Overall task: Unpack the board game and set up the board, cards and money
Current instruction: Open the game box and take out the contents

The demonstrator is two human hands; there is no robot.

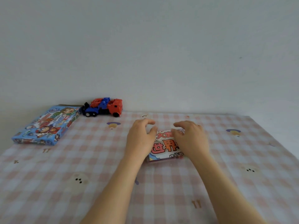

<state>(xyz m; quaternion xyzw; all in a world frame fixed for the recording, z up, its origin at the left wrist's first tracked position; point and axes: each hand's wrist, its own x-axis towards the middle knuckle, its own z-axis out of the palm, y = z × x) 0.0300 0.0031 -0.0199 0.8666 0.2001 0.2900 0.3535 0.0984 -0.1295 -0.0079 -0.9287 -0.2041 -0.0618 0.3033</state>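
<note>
Showing both hands over the game packet point(163, 148), seen from the head view. The left hand point(140, 138) sits at the packet's left side with its thumb point(153, 130) against the far left corner. Its fingers are arched and curled past the far edge, the forefinger raised above the cloth. The right hand point(191, 139) covers the right part of the packet, with its thumb lying on the printed face and its fingers curved forward over the far edge. The two hands are close together but apart, a strip of the printed face showing between them. Whether either hand actually pinches the packet, or only rests on it, cannot be told, since the fingertips hide the far edge.

The packet lies flat on the table near its middle, directly ahead of the person, its face bearing large red characters on white. The table point(242, 183) is covered with a pink-and-white checked cloth printed with small motifs.

Well apart, at the far left, lies the blue game box point(45, 126) with cartoon figures on its lid, which rests slightly askew. Just beside the box's far right corner stands a red and blue toy truck point(103, 108), near the pale wall point(161, 46).
</note>
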